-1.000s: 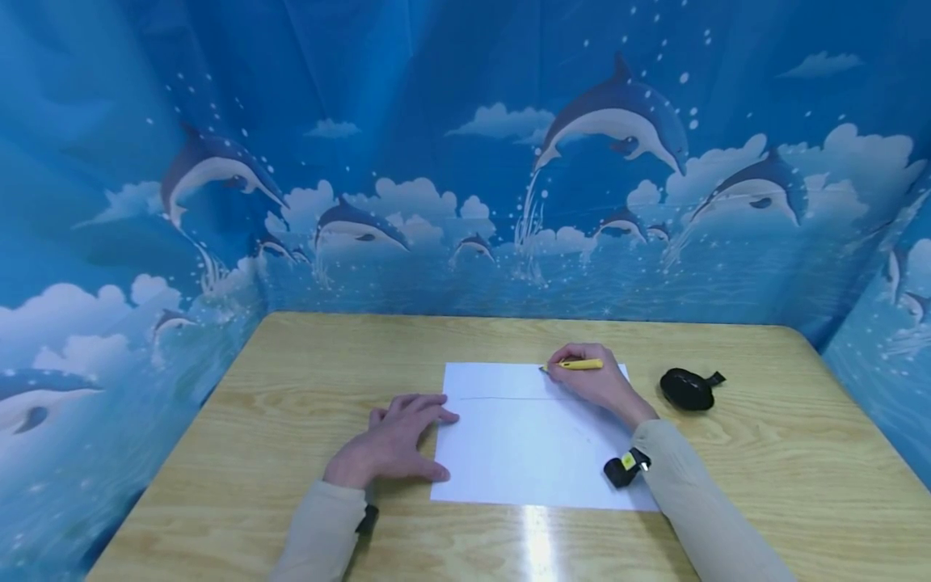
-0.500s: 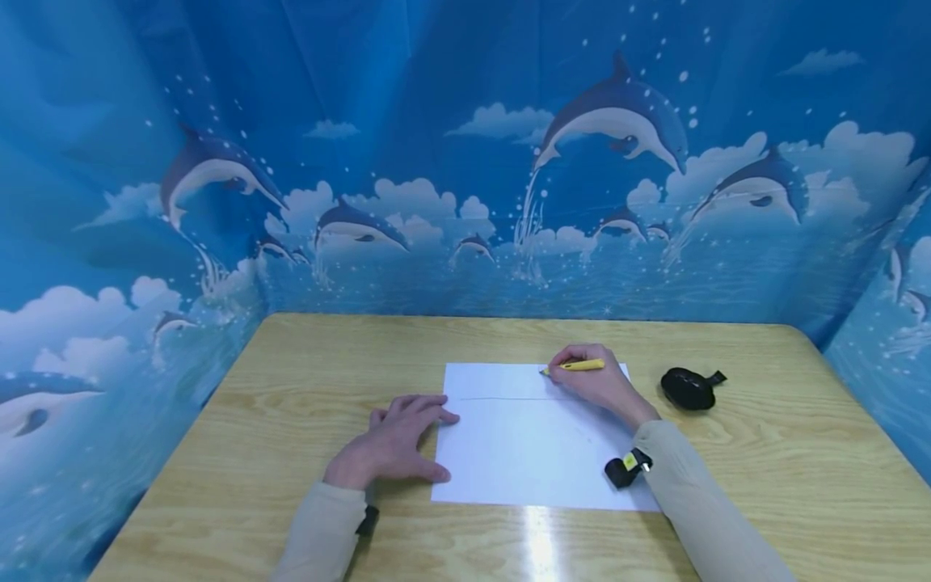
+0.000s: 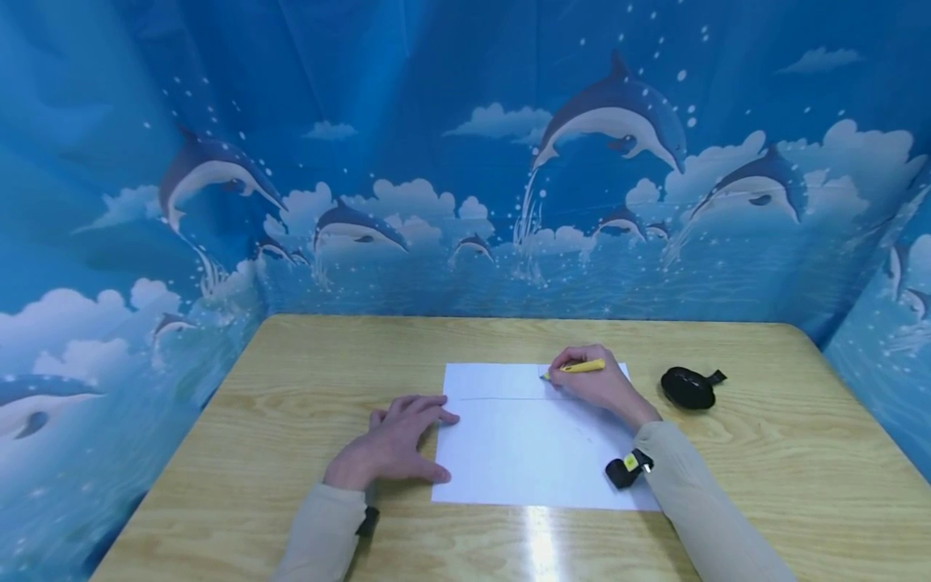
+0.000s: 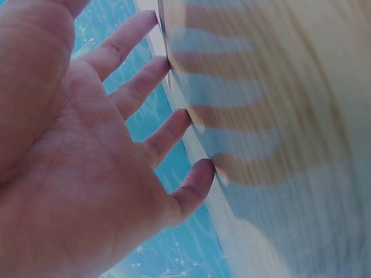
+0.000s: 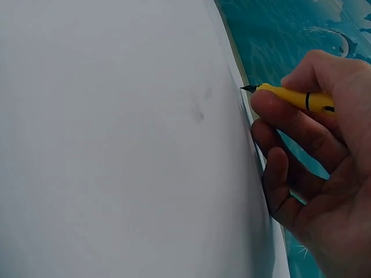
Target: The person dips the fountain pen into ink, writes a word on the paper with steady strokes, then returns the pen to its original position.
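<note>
Pen, one and yellow, is over the far right part of the paper in the head view, grasped by the right hand. That hand and its sleeve cover the paper's far right corner and much of its right edge. One thin line crosses the sheet near the far edge and runs toward the hand. The left hand lies released, fingers spread, at the paper's left edge. Two black wrist devices show: one overlaps the paper, the other is partly behind the left sleeve. One black oval thing with a short tab sits on the bench, right of the paper and apart from it. Behind hangs a blue backdrop printed with at least ten dolphins.

In the left wrist view, four fingertips meet the surface, with reflections of the fingers on the wood; the backdrop shows between them.

In the right wrist view, the paper fills the left, bearing two faint grey marks. The dark nib points left; whether it touches the sheet, I cannot tell.
</note>
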The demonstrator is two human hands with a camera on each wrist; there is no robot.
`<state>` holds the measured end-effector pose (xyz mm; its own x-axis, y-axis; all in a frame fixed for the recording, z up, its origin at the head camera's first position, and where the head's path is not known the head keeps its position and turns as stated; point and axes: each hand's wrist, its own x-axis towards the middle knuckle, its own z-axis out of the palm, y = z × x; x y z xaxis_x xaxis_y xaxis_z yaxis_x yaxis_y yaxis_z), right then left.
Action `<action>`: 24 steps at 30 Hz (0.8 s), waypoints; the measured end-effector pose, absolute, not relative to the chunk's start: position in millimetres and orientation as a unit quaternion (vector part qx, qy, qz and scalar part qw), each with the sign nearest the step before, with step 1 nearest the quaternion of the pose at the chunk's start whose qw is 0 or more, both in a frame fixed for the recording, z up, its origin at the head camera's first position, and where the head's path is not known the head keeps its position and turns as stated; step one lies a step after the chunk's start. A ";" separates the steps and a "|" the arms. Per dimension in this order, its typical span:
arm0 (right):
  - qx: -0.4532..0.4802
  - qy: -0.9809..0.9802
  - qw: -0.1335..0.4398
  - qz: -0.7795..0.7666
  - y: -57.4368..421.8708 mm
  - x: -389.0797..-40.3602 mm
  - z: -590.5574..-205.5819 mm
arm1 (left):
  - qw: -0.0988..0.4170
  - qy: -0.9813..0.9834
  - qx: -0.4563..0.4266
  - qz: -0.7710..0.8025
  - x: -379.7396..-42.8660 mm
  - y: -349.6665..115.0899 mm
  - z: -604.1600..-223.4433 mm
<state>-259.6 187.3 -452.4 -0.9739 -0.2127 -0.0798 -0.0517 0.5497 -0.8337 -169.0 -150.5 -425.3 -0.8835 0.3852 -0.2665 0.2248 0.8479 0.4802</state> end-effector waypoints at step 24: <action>-0.087 0.866 0.107 -0.480 186.1 -256.0 -450.9 | 0.184 0.945 0.162 0.219 -170.2 -150.7 -427.2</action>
<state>-256.0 186.1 -450.9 -0.9617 -0.2541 -0.1024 -0.0478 0.5237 -0.8505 -170.2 -150.7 -427.2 -0.8803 0.3857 -0.2762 0.2250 0.8521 0.4726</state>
